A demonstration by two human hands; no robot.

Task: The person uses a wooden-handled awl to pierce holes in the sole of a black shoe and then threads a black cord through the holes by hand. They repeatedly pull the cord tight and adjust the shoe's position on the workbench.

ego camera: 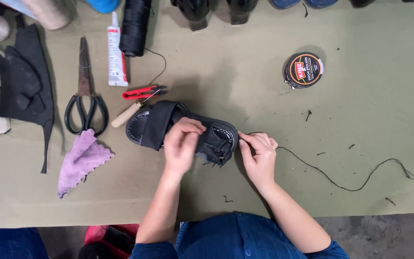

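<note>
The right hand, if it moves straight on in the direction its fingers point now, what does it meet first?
The right hand points up-left, its fingertips already at the end of the black sandal. So the sandal comes first, and beyond it probably the left hand.

view: one head camera | looked: straight down from above the person | near: close over the flat olive-green work mat (370, 124) | edges: floor at bottom, shoes at top
</note>
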